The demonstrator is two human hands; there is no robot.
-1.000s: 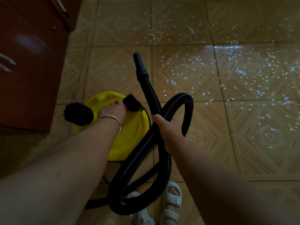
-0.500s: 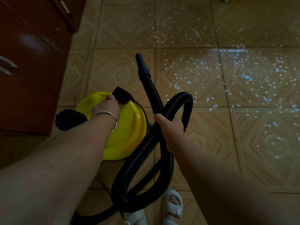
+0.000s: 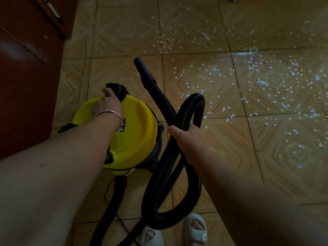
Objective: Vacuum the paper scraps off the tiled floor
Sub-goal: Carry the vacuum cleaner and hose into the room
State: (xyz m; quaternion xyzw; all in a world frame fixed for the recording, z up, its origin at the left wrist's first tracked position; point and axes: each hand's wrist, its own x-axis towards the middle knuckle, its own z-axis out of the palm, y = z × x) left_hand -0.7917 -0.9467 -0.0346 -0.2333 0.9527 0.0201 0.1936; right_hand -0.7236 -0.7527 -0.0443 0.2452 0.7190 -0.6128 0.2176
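1. While we're gripping the black handle (image 3: 119,91) on top of the yellow vacuum (image 3: 138,132) with our left hand (image 3: 108,103), fingers curled round it, our right hand (image 3: 184,137) is clamping the black hose (image 3: 166,171) right where the loop crosses itself.
2. We're looking at paper scraps (image 3: 262,82) lying all over the tiled floor (image 3: 124,32) ahead and to our right. Most are sitting well apart from the nozzle (image 3: 142,68), which is pointing away from us with only a few bits near it. We can't tell if the tip is touching the tiles.
3. So we're guessing nothing's been sucked up yet and we're only getting the machine into place.
4. First worry: the hose is curling in a big loop just in front of our sandals (image 3: 195,229), and the thin power cord (image 3: 106,194) is trailing there too. Stepping forward without looking is probably asking for a snag or a trip.
5. Second: we're holding the hose doubled up, so if we're pulling the nozzle out toward the mess like that, it's likely kinking or yanking the canister over.
6. Third: the vacuum is sitting just beside the dark wooden cabinet (image 3: 26,86), so swinging it round carelessly is risking a knock.
7. Last one: those scraps are looking tiny and light, so we're betting any exhaust blowing across the floor is going to scatter them further before the nozzle gets there.
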